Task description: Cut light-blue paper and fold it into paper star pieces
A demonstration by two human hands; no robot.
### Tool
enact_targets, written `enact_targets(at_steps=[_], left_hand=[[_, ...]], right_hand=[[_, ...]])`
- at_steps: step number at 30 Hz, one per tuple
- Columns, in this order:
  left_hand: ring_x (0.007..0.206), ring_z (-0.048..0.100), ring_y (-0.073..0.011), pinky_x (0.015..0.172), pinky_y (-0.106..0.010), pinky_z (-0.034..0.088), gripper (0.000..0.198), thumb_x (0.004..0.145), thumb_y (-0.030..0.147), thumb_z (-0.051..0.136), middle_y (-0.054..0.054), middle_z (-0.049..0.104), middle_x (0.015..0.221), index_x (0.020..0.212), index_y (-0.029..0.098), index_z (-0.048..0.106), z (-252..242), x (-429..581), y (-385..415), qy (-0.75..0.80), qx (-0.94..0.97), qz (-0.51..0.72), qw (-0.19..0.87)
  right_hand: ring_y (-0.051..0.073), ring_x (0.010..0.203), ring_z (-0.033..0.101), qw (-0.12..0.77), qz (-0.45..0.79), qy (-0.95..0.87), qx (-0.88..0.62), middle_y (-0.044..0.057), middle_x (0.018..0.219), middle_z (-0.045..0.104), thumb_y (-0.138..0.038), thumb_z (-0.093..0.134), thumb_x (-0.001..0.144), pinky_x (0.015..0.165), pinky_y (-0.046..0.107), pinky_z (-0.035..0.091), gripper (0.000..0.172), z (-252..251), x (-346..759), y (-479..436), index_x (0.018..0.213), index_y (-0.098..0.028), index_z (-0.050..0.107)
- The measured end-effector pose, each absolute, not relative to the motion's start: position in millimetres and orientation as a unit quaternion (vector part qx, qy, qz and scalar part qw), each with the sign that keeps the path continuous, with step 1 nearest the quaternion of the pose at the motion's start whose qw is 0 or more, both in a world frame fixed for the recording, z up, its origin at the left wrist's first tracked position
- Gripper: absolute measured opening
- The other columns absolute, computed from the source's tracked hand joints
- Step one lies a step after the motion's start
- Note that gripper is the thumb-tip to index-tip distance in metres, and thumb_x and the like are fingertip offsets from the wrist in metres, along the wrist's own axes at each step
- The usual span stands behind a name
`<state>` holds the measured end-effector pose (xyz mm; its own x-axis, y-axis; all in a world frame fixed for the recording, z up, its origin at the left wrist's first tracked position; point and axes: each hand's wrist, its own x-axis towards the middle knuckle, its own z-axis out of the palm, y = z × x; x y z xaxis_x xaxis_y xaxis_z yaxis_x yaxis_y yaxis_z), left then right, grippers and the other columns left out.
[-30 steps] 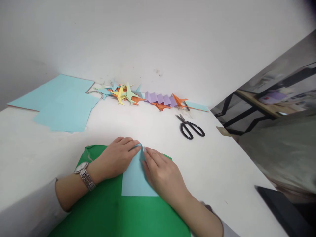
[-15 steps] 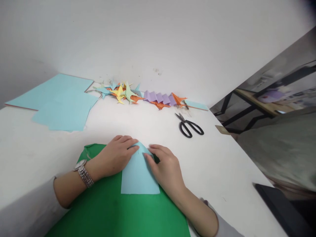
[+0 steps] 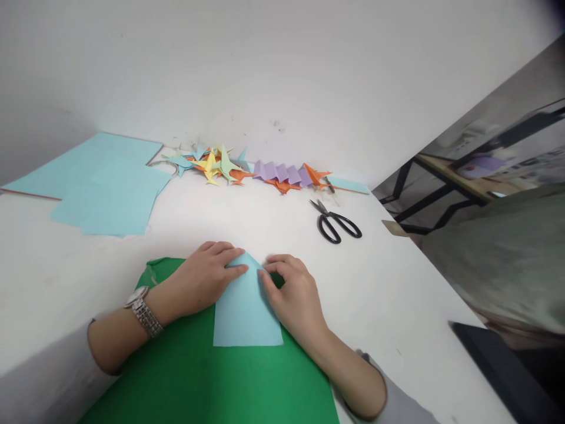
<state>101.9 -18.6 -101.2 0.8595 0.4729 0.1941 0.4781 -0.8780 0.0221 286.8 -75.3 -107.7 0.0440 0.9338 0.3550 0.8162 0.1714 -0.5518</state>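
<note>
A light blue sheet of paper (image 3: 247, 312) lies on a green mat or board, its upper part narrowing to a point and its lower edge straight. At its upper left edge, my left hand (image 3: 209, 277), with a metal watch on the wrist, holds the paper, thumb and fingertips resting near the peak. My right hand (image 3: 293, 291) pinches the sloping right edge between curled fingers and thumb. The right fingertips are partly hidden behind the thumb and the paper's edge. Beneath both forearms spreads the green mat (image 3: 212, 388).
Black-handled scissors (image 3: 333, 222) lie part open on the white table (image 3: 397, 306). Light blue sheets (image 3: 110, 200) sit at the left. Folded paper figures (image 3: 216, 165) and a pleated purple paper (image 3: 280, 173) line the wall. A dark flat object (image 3: 494, 365) rests at the right edge.
My right thumb and fingers have moved slightly up along the paper's right edge, towards the peak. My left hand keeps its place on the paper. The whole view has shifted slightly.
</note>
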Motion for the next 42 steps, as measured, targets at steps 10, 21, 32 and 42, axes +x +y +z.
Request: enact_targets(at_steps=[10, 21, 32, 42], left_hand=[[0.107, 0.047, -0.0222, 0.089, -0.037, 0.038, 0.027, 0.086, 0.015, 0.039, -0.008, 0.053, 0.119, 0.106, 0.019, 0.057, -96, 105, -20, -0.244, -0.966, -0.091, -0.001], [0.111, 0.044, -0.0220, 0.090, -0.037, 0.037, 0.031, 0.085, 0.012, 0.039, -0.003, 0.050, 0.130, 0.110, 0.019, 0.056, -99, 102, -19, -0.232, -0.968, -0.090, 0.007], [0.114, 0.043, -0.0239, 0.093, -0.040, 0.038, 0.033, 0.084, 0.011, 0.041, -0.005, 0.051, 0.129, 0.113, 0.017, 0.056, -103, 103, -20, -0.232, -0.967, -0.099, 0.020], [0.117, 0.043, -0.0232, 0.095, -0.040, 0.038, 0.035, 0.084, 0.011, 0.041, -0.004, 0.053, 0.128, 0.114, 0.019, 0.056, -105, 102, -19, -0.236, -0.967, -0.098, 0.009]], right_hand=[[0.023, 0.092, 0.061, 0.339, -0.002, -0.783, -0.521, 0.014, 0.098, 0.066, -0.021, 0.051, 0.082, 0.079, 0.039, 0.052, 0.020, -112, 278, -85, 0.093, -0.011, 0.063], [0.026, 0.097, 0.059, 0.288, -0.035, -0.822, -0.490, 0.019, 0.104, 0.063, -0.018, 0.048, 0.083, 0.081, 0.041, 0.053, 0.026, -108, 274, -89, 0.100, -0.004, 0.061], [0.026, 0.099, 0.057, 0.273, -0.020, -0.825, -0.494, 0.020, 0.106, 0.062, -0.016, 0.045, 0.085, 0.086, 0.040, 0.052, 0.029, -105, 273, -89, 0.104, -0.001, 0.060], [0.025, 0.098, 0.058, 0.254, -0.051, -0.838, -0.480, 0.019, 0.105, 0.063, -0.009, 0.041, 0.085, 0.085, 0.038, 0.053, 0.029, -106, 274, -88, 0.106, -0.001, 0.060]])
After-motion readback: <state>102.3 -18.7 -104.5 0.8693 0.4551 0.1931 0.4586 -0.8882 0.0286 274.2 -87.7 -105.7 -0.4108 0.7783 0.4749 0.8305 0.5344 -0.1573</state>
